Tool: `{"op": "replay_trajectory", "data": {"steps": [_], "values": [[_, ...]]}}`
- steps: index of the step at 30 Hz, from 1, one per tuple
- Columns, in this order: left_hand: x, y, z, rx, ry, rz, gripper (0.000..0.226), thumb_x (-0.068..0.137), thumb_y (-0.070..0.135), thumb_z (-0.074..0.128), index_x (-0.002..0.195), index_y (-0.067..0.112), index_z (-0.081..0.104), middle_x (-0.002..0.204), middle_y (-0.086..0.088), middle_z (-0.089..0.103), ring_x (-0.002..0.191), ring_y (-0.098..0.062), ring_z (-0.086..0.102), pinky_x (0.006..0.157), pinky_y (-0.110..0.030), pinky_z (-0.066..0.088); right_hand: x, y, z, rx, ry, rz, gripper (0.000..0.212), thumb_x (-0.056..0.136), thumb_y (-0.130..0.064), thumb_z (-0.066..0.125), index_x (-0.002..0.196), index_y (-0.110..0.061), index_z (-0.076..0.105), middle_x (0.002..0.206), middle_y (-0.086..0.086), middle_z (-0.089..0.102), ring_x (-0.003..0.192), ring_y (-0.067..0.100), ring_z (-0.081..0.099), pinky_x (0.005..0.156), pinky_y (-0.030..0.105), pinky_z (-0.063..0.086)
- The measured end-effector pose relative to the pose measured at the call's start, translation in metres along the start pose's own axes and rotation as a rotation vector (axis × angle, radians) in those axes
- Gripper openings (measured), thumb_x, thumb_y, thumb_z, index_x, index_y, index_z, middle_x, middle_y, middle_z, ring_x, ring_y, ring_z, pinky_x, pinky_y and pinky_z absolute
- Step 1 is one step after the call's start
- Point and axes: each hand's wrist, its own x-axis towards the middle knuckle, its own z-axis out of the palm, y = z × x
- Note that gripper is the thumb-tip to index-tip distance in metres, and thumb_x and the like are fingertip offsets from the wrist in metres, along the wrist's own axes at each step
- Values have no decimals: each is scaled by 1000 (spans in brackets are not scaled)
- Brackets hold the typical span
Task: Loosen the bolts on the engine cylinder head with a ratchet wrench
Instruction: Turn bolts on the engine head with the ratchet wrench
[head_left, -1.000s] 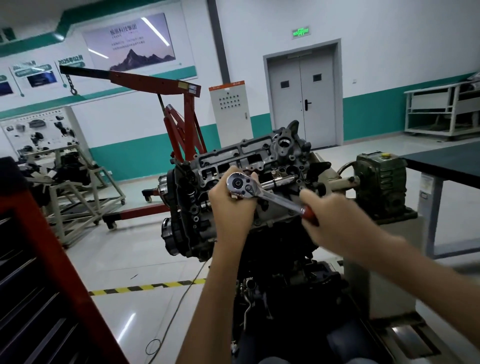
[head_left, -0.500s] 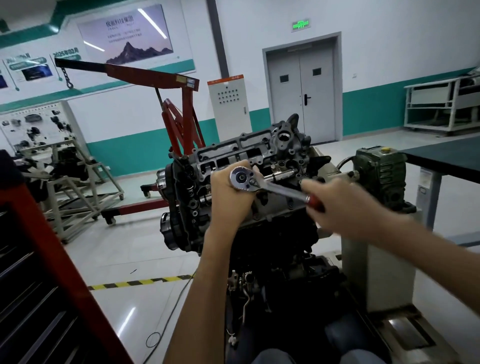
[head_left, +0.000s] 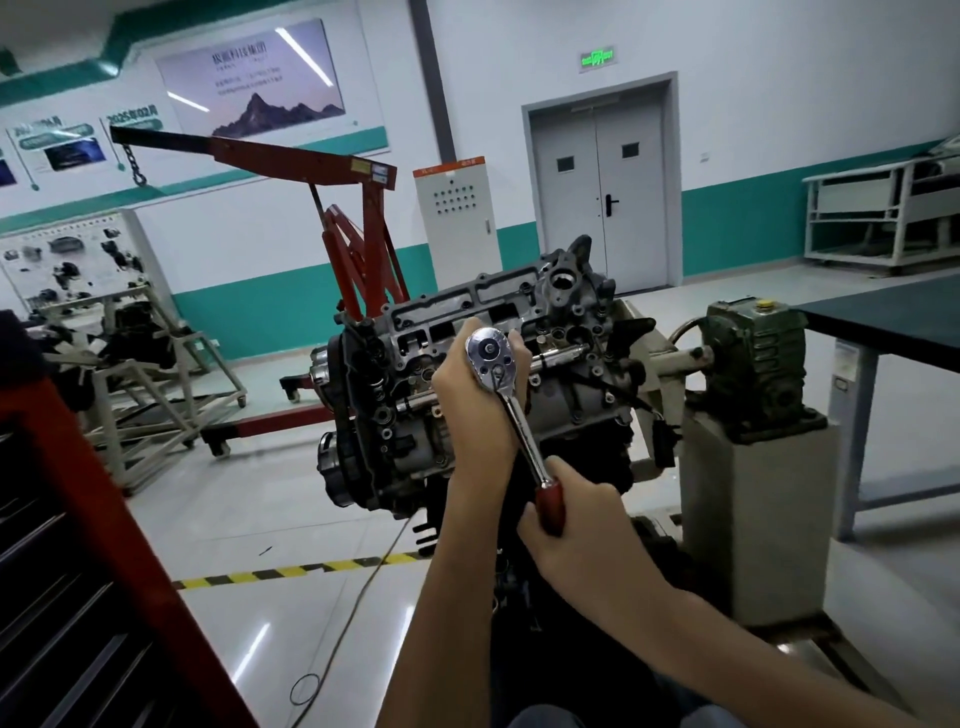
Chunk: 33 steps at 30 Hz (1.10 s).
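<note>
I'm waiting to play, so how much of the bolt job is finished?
Done: the top of the cylinder head is uncovered; no removed bolts show. In hand: the left hand cups the head of the ratchet wrench against it, the right hand holds its red handle, so one bolt, hidden underneath, seems under way. Left: probably most bolts; I can't count them.

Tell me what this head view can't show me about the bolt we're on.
1. Bolt and socket: head view, hidden under the head of the ratchet wrench and the left hand holding it.
2. Wrench handle end: head view, buried in the gripping right hand.
3. Other bolts on the cylinder head: head view, too small and dark to tell loosened from tight.
4. Engine underside: head view, in shadow behind both forearms.
</note>
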Motion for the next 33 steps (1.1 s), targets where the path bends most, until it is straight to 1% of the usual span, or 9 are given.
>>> {"op": "replay_trajectory", "data": {"steps": [3,8,12,16,21,24,28,31,33], "values": [[4,1,-4,36,-25,88,40,86,11,60,58,35,44,53,13,42,53,-4,36,55,-26,36,12,6,-27,-153,-71,-72,28,79,-15,56,65,-26,34,52,-3,43,36,9,42,40,12,31],[9,2,-20,58,-107,99,33,81,7,61,57,3,38,52,-6,34,54,-7,32,51,-26,30,67,1,-105,-705,-191,-365,21,81,-14,59,76,-23,40,51,-16,37,41,-1,41,39,12,30],[15,5,-24,128,-231,132,42,76,-1,69,55,18,38,53,9,39,55,-4,32,52,-25,30,102,-16,-138,-933,-55,-462,19,78,-21,62,84,-18,44,56,-11,37,49,12,39,55,22,29],[2,-1,-26,34,-99,120,28,79,6,62,63,18,42,60,-1,42,58,-5,37,55,-20,34,71,-6,-109,-816,-82,-329,11,86,-24,55,90,-19,45,59,-14,40,51,3,44,49,12,29],[-8,1,-8,-124,40,66,31,88,2,60,72,27,51,64,17,53,61,4,52,60,-8,45,9,-6,-32,-356,-129,-25,16,85,-26,51,81,-23,36,69,2,53,60,23,57,56,34,49],[-10,3,-8,-105,45,-51,13,77,43,60,68,53,61,62,27,60,60,8,57,60,-9,47,-4,-6,-5,-169,-152,-14,23,86,-24,52,76,-28,32,61,-4,45,47,8,47,46,16,36],[1,-1,-16,42,-1,120,36,87,20,62,57,30,45,51,18,43,49,-1,38,49,-13,33,22,2,-46,-479,-164,-151,17,84,-25,50,83,-24,34,61,-6,43,54,19,55,50,25,41],[4,-1,-22,63,-63,125,39,85,8,61,58,23,37,51,12,39,51,-1,33,51,-14,31,58,-2,-93,-781,-220,-317,17,86,-21,51,81,-25,36,56,-12,41,44,1,44,42,13,26],[5,2,-25,63,-116,117,36,80,4,61,56,11,35,53,3,34,53,-3,29,52,-17,28,84,-11,-119,-899,-115,-410,12,83,-21,57,85,-20,45,57,-12,40,45,3,39,47,15,23]]}}
